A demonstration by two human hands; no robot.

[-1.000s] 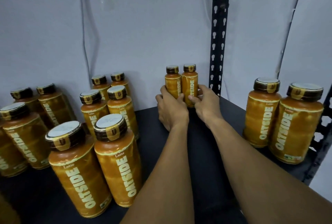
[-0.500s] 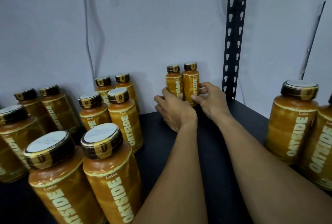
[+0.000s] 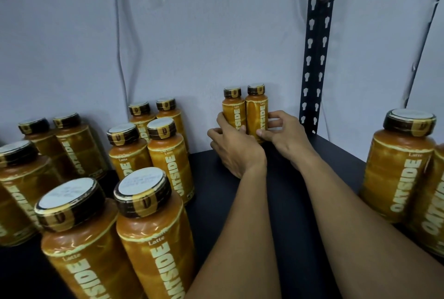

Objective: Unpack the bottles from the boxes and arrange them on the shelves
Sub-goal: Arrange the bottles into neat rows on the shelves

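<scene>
A: Biggest worry first: where could this go wrong?
B: The black shelf board is crowded. Oatside latte bottles stand in pairs along the left. The nearest pair is just beside the left forearm, and another Oatside bottle stands near the right forearm. As I judge it, an arm drawn back carelessly could clip one and send it into its neighbours

A: And the two being set down?
B: The left bottle and the right bottle stand upright and touching at the back of the board, close to the wall and just left of the slotted steel upright. Whether they touch the wall, I cannot tell. They look tall and narrow, so a sideways nudge would probably tip one against the other

A: How are they held?
B: The left hand has its fingers curled round the left bottle, low down. The right hand pinches the right bottle between thumb and fingers at the label. If one hand lets go first, or a finger drags on the wrap, that bottle may well lean or twist out of line with its partner
</scene>
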